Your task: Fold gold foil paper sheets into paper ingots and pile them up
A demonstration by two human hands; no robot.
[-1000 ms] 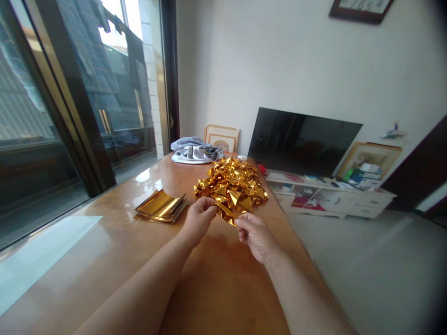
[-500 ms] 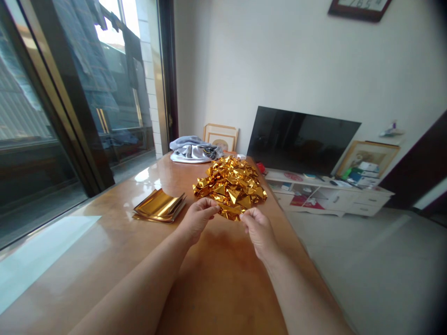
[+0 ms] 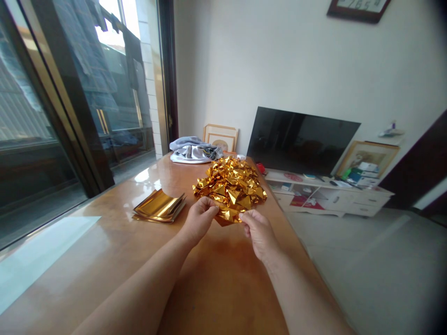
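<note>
A small gold foil piece (image 3: 228, 215) is pinched between the left hand (image 3: 199, 218) and the right hand (image 3: 257, 231), each closed narrowly on one end of it, thumb against fingers, so that it is held just above the counter (image 3: 209, 279) and right in front of the foil pile (image 3: 230, 182). The foil looks thin and slick, so it could be torn if the two pinches are pulled apart too hard, or it could be let slip if either pinch is loosened; a crease could also be set crooked, since the sheet is already crumpled. The pile is so near the knuckles that folded pieces could be knocked loose and scattered toward the counter's right edge. A stack of flat sheets (image 3: 159, 206) is seen left of the hands, well clear, and a grey cloth (image 3: 192, 151) lies at the far end.
</note>
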